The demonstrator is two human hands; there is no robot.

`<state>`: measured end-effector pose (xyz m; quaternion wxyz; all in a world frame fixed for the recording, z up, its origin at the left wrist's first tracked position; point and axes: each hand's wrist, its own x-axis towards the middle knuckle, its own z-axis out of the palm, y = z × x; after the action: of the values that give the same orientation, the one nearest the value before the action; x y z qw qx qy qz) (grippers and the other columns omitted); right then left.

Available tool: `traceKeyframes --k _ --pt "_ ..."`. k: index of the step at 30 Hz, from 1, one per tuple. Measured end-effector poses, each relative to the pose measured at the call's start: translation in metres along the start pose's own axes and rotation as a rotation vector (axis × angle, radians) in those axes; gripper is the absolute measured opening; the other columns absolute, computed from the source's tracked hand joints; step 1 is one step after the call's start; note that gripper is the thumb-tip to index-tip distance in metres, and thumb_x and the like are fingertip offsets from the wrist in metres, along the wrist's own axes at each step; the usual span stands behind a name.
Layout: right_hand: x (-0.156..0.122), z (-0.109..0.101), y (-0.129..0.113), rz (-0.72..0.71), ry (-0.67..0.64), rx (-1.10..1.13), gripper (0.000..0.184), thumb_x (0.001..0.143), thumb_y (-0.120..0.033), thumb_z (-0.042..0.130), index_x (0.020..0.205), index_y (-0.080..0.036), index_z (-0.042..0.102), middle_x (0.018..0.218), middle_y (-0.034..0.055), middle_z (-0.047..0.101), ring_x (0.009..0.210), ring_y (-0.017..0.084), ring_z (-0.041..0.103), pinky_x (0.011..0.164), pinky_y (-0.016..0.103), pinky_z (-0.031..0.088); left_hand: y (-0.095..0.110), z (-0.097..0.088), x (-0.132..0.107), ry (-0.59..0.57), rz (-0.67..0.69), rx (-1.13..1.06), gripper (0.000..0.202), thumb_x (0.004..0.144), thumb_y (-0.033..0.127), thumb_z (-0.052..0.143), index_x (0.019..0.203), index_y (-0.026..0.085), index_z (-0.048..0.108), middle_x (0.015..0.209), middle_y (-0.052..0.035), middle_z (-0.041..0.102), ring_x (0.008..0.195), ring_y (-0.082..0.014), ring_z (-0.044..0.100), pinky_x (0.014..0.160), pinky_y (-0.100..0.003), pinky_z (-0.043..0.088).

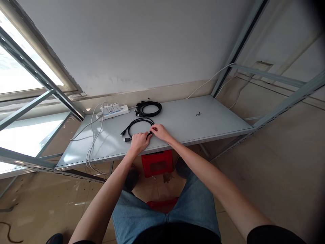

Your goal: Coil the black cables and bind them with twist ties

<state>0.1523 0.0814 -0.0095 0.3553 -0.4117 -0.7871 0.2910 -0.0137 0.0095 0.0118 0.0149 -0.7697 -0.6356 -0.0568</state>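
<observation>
A black cable point(137, 124), coiled in a loop with two plugs at its left end, lies on the grey shelf point(193, 127) in front of me. My left hand point(139, 141) is closed on the near part of the loop. My right hand point(159, 131) pinches the same cable just to the right, the fingertips of both hands nearly meeting. A second black coiled cable point(149, 108) rests farther back on the shelf, untouched.
A white power strip point(113, 110) with white leads trailing off the front-left edge lies at the back left. A small black twist tie point(198, 114) lies to the right. Metal rack posts point(241, 40) frame the shelf. A red stool point(157, 162) stands below.
</observation>
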Motion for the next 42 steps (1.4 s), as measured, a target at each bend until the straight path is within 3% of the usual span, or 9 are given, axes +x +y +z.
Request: traceKeyframes --k 10,13,18,24,31,42 --pt "-0.002 -0.010 0.004 -0.144 -0.235 0.024 0.027 0.099 -0.014 0.049 0.101 -0.017 0.076 0.104 0.0066 0.076 0.096 0.018 0.067 0.089 0.028 0.046 0.000 0.002 0.000 -0.003 -0.070 -0.019 0.055 0.107 0.055 0.030 0.112 0.019 0.071 0.102 -0.0177 0.077 0.096 -0.0324 0.072 0.080 -0.037 0.042" --pt "0.000 -0.015 -0.002 -0.163 -0.282 -0.037 0.030 0.094 -0.010 0.048 0.108 -0.018 0.074 0.102 0.0051 0.075 0.089 0.017 0.065 0.085 0.027 0.045 0.001 0.000 -0.001 0.026 -0.073 -0.032 0.051 0.108 0.050 0.030 0.112 0.018 0.069 0.105 -0.0174 0.077 0.101 -0.0323 0.071 0.083 -0.038 0.043" --pt "0.002 -0.025 -0.019 -0.240 -0.391 -0.297 0.034 0.079 -0.013 0.063 0.113 -0.019 0.068 0.101 0.0045 0.071 0.084 0.019 0.059 0.073 0.026 0.041 0.002 -0.003 -0.002 0.076 -0.078 -0.005 0.050 0.109 0.049 0.028 0.113 0.019 0.068 0.107 -0.0157 0.077 0.105 -0.0306 0.071 0.085 -0.036 0.044" --pt "-0.007 -0.012 -0.026 -0.184 -0.269 -0.569 0.018 0.090 -0.032 0.064 0.104 -0.021 0.066 0.103 0.0062 0.068 0.087 0.021 0.061 0.070 0.028 0.038 0.001 -0.002 0.000 0.003 -0.065 -0.012 0.056 0.109 0.052 0.024 0.114 0.021 0.070 0.104 -0.0154 0.078 0.098 -0.0308 0.073 0.082 -0.035 0.045" --pt "-0.017 0.000 -0.015 -0.205 -0.126 -0.598 0.016 0.095 -0.032 0.063 0.103 -0.019 0.064 0.104 0.0081 0.068 0.091 0.022 0.062 0.071 0.029 0.038 0.002 -0.002 -0.002 0.014 -0.010 -0.022 0.057 0.109 0.052 0.022 0.111 0.019 0.069 0.100 -0.0162 0.078 0.096 -0.0316 0.073 0.080 -0.036 0.045" --pt "-0.020 0.000 -0.015 -0.171 -0.133 -0.571 0.012 0.099 -0.026 0.057 0.105 -0.019 0.064 0.108 0.0083 0.068 0.086 0.022 0.062 0.066 0.029 0.035 0.002 -0.003 -0.001 -0.026 0.001 -0.030 0.056 0.109 0.051 0.023 0.112 0.020 0.069 0.101 -0.0165 0.078 0.096 -0.0310 0.073 0.081 -0.036 0.045"
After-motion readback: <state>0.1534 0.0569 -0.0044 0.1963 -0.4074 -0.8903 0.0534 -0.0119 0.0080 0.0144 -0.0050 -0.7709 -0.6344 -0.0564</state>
